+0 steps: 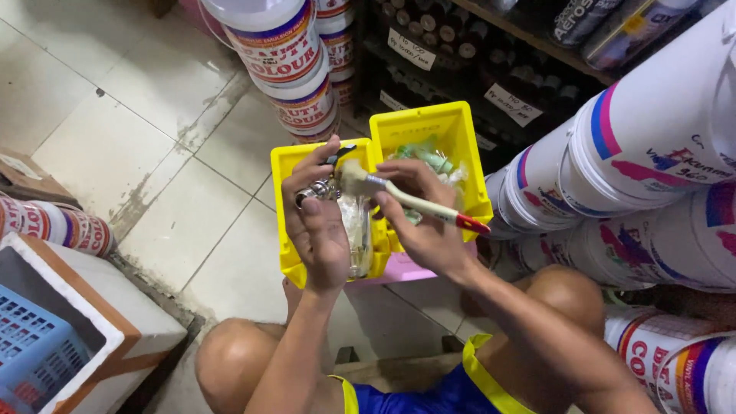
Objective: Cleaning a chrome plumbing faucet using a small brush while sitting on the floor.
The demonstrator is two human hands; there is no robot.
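1. Head view: the left hand (320,230) has its fingers clamped on a small metal fitting (316,192) over the left yellow bin (287,165).
2. The right hand (422,222) grips a paintbrush (406,198), bristles touching the fitting.
3. Paint buckets (652,146) stand beside the right yellow bin (452,123).

Pale square-tiled floor (153,146), stained along its grout lines. Stacked white plastic paint buckets (659,138) crowd the right; a dark wooden shelf (537,42) of small bottles runs behind. A white foam box (115,322) sits lower left.
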